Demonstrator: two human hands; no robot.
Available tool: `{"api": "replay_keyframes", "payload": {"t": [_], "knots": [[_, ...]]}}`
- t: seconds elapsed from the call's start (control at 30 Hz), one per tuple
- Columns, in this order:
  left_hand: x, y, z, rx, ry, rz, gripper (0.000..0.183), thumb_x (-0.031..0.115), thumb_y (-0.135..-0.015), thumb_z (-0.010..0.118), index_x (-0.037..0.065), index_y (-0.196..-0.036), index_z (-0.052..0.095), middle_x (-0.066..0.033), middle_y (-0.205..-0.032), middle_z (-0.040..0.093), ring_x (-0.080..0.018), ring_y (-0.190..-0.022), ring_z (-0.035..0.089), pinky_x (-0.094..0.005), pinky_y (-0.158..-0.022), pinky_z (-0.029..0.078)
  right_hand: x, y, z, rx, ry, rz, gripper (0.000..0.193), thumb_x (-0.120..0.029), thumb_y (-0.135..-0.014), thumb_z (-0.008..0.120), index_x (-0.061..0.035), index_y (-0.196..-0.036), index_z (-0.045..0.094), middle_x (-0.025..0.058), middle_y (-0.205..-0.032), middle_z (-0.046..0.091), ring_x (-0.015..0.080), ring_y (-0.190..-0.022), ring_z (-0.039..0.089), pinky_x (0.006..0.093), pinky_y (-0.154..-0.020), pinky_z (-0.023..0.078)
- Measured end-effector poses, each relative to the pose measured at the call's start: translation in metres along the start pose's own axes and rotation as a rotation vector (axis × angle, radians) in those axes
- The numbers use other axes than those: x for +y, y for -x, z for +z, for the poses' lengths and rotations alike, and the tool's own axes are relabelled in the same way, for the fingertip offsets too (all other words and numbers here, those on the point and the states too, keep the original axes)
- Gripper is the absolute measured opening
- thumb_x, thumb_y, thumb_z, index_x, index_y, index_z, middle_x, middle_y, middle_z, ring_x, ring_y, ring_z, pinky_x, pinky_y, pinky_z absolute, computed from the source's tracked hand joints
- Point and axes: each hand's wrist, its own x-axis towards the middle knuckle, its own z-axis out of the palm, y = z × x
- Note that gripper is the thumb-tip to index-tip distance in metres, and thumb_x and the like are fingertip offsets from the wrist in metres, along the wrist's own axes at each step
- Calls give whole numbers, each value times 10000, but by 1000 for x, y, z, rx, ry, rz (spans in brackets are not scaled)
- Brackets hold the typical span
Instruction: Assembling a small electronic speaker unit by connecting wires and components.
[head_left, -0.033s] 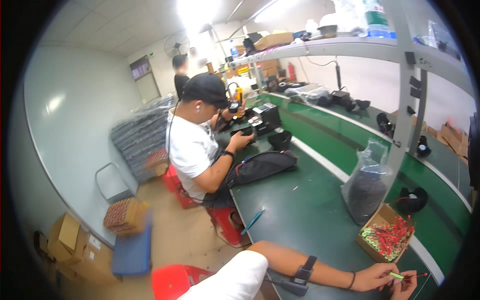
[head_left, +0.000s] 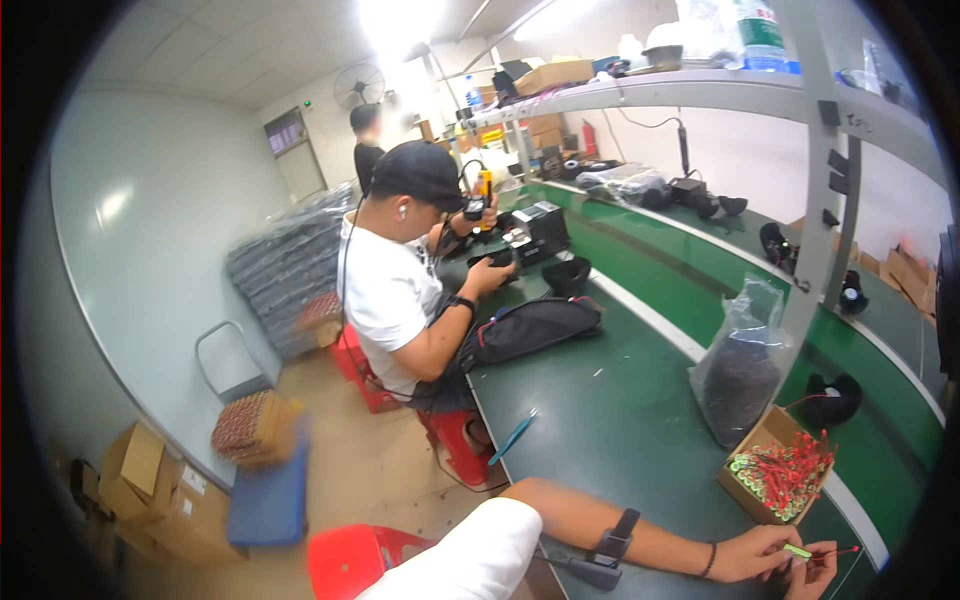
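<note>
At the lower right, my left hand (head_left: 750, 555) pinches one end of a small green battery pack (head_left: 797, 551). My right hand (head_left: 818, 572) closes on it from the other side, with its fingers partly hidden at the lower edge. A thin red lead with a red tip (head_left: 855, 549) sticks out past my right fingers. Just beyond my hands stands an open cardboard box (head_left: 750, 492) holding many similar green packs with red leads (head_left: 785, 470). A black strap with a dark device (head_left: 600, 562) sits on my left forearm.
Blue tweezers (head_left: 514, 437) lie near the table's left edge. A clear bag of black parts (head_left: 738, 385) leans by a grey post (head_left: 815, 215). A co-worker (head_left: 400, 290) sits further along beside a black bag (head_left: 535, 330). A green belt (head_left: 650, 245) runs along the far side.
</note>
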Motion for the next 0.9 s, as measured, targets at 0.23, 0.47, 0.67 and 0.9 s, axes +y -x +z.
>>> {"api": "replay_keyframes", "payload": {"t": [0.23,0.47,0.67,0.9], "knots": [[7,-2,4,-39,-66,49,141,135,-1035,486,32,-1126,520,-23,-754,554,-87,-609,565,-259,-560,468,-9,2,-5,-32,24,15,162,-118,-951,711,-7,-1046,640,49,-897,648,108,-765,571,243,-682,462],[18,3,6,15,-101,62,168,161,-1026,562,5,-1063,614,-71,-863,695,-127,-679,671,-291,-597,542,-6,4,-3,-27,-6,35,151,-94,-947,703,-14,-1044,619,45,-883,612,110,-765,556,248,-689,456],[12,3,6,-27,-36,1,155,145,-1039,511,17,-1098,575,-49,-839,626,-109,-675,607,-270,-620,501,-7,7,1,-9,-43,6,156,-88,-943,710,-16,-1044,616,28,-875,617,90,-761,556,224,-660,445],[12,2,3,-62,-17,-11,148,95,-1015,508,33,-1146,539,-18,-828,585,-75,-678,560,-243,-633,470,-10,6,1,-35,-38,41,167,-101,-948,699,-24,-1065,609,19,-872,629,77,-741,554,210,-652,438]]}}
